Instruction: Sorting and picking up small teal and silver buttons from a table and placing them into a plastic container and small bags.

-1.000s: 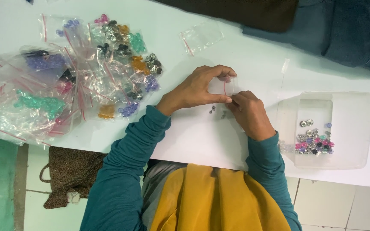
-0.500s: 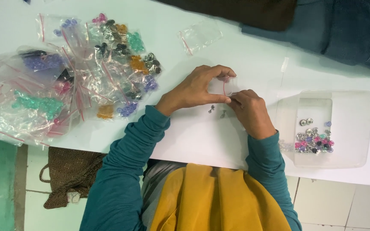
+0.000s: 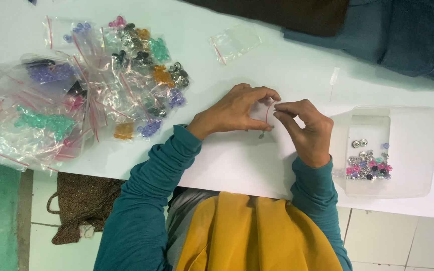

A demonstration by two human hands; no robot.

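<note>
Overhead, white table (image 3: pixel 297 65); pale tiled floor (image 3: pixel 397 236) below.

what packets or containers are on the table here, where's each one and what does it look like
small clear bag: pinched between left hand and right hand, red seal strip.
pile of clear zip bags: table's left, holding purple, green, orange and dark beads.
empty clear bag: above the hands, flat.
clear plastic tray: right, squarish, with mixed beads.
</note>
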